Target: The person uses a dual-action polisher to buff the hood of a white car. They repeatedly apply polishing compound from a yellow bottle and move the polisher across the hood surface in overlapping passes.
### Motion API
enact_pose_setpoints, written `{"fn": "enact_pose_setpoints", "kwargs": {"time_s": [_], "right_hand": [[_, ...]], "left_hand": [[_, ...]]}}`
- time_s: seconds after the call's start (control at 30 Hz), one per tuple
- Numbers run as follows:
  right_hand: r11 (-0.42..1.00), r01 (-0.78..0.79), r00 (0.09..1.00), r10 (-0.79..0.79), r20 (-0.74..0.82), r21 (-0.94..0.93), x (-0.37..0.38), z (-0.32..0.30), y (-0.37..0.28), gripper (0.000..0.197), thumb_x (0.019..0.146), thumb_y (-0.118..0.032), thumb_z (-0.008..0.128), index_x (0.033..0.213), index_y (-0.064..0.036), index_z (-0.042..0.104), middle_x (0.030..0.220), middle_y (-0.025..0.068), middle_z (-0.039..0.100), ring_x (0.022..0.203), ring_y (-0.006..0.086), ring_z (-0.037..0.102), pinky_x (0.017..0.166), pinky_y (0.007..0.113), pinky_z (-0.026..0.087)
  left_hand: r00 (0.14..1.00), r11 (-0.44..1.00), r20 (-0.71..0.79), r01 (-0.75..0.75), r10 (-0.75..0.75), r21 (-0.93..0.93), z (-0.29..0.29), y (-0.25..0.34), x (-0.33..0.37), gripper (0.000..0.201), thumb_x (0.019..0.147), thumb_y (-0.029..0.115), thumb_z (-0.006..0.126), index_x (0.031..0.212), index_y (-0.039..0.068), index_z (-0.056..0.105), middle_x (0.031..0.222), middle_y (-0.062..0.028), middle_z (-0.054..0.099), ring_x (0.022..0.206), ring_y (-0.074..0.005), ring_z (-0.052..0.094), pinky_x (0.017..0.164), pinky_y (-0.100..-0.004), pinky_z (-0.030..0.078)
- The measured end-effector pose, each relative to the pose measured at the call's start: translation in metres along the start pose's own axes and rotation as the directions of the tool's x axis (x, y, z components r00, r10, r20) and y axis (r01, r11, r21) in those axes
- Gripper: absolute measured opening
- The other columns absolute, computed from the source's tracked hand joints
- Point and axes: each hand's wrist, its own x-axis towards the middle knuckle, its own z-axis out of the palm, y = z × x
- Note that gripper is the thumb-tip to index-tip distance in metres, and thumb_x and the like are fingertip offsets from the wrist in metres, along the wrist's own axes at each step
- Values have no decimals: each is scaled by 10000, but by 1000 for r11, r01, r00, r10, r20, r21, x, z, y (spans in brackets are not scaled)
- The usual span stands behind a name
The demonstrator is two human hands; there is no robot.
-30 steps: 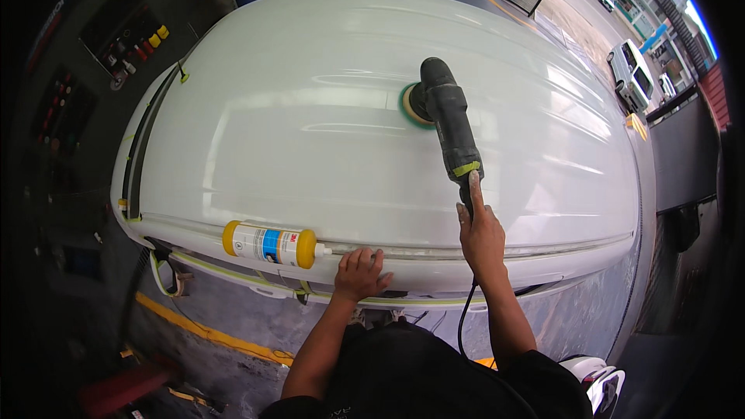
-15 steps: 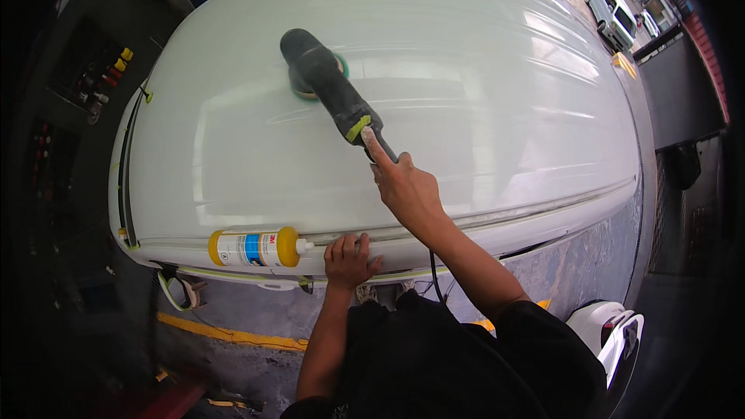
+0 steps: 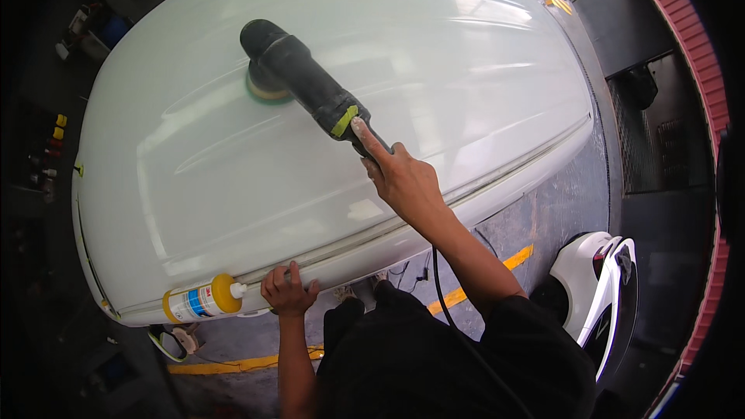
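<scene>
My right hand (image 3: 407, 182) grips the rear handle of a black power polisher (image 3: 303, 74), its index finger stretched toward a strip of yellow-green tape. The round polishing pad (image 3: 265, 93), edged in green, is against the white vehicle roof (image 3: 388, 116). At the near roof edge, my left hand (image 3: 285, 292) rests with fingers laid over the rim and the thumb apart, holding nothing. Just left of it, a yellow bottle (image 3: 203, 299) with a white nozzle lies on its side along the edge.
A black cord (image 3: 444, 295) hangs from the polisher past my right side. Another white vehicle (image 3: 583, 271) stands behind at the right. Yellow lines (image 3: 458, 299) mark the grey floor. A dark wall with a red corrugated strip (image 3: 698, 39) runs along the right.
The whole view has turned, so the roof looks more tilted. The polisher's pad shows on the left of its head now, where its green edge showed on the right before. Both hands keep their holds.
</scene>
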Motion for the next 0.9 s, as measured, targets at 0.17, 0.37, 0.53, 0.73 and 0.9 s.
{"fn": "enact_pose_setpoints", "kwargs": {"time_s": [0.17, 0.37, 0.53, 0.73, 0.9], "right_hand": [[982, -186, 968, 188, -167, 27, -35, -29, 75, 758, 1053, -256, 663, 1700, -351, 279, 798, 174, 634, 637, 377, 684, 594, 491, 539], [952, -297, 925, 305, -228, 69, -44, -29, 108, 802, 1059, -175, 647, 1724, -249, 205, 848, 207, 706, 738, 394, 719, 683, 502, 547], [940, -320, 905, 340, -257, 116, -48, -4, 112, 806, 1062, -166, 641, 1728, -254, 196, 914, 212, 704, 766, 389, 719, 695, 500, 548], [969, -232, 925, 247, -288, 88, -54, 30, 90, 808, 1058, -206, 645, 1728, -244, 195, 944, 200, 689, 779, 396, 722, 672, 502, 565], [988, -139, 962, 152, -225, 72, -67, 46, 49, 804, 1049, -201, 653, 1721, -231, 213, 947, 201, 679, 738, 397, 716, 617, 500, 571]], "left_hand": [[1000, 1000, -4, -23, 23, 0, -1, 0, 3, 602, 1058, 602, 421, 1369, 115, 590, 1239, -135, 535, 1159, -353, 524, 1016, -564, 395], [1000, 1000, -2, -14, 14, 7, -3, -1, 0, 600, 1064, 599, 414, 1366, 112, 593, 1240, -137, 548, 1160, -351, 535, 1013, -551, 405], [999, 1000, -24, -26, 26, 14, -1, 0, 5, 590, 1065, 581, 421, 1367, 105, 594, 1249, -137, 557, 1171, -346, 540, 1023, -536, 414], [999, 1000, -39, -20, 19, -7, -1, 0, 6, 574, 1046, 563, 462, 1363, 109, 612, 1246, -128, 569, 1172, -331, 553, 1028, -536, 425], [998, 1000, -56, 1, -2, -22, -1, 0, 3, 554, 1020, 566, 513, 1337, 131, 647, 1252, -113, 581, 1180, -317, 564, 1038, -531, 430]]}}
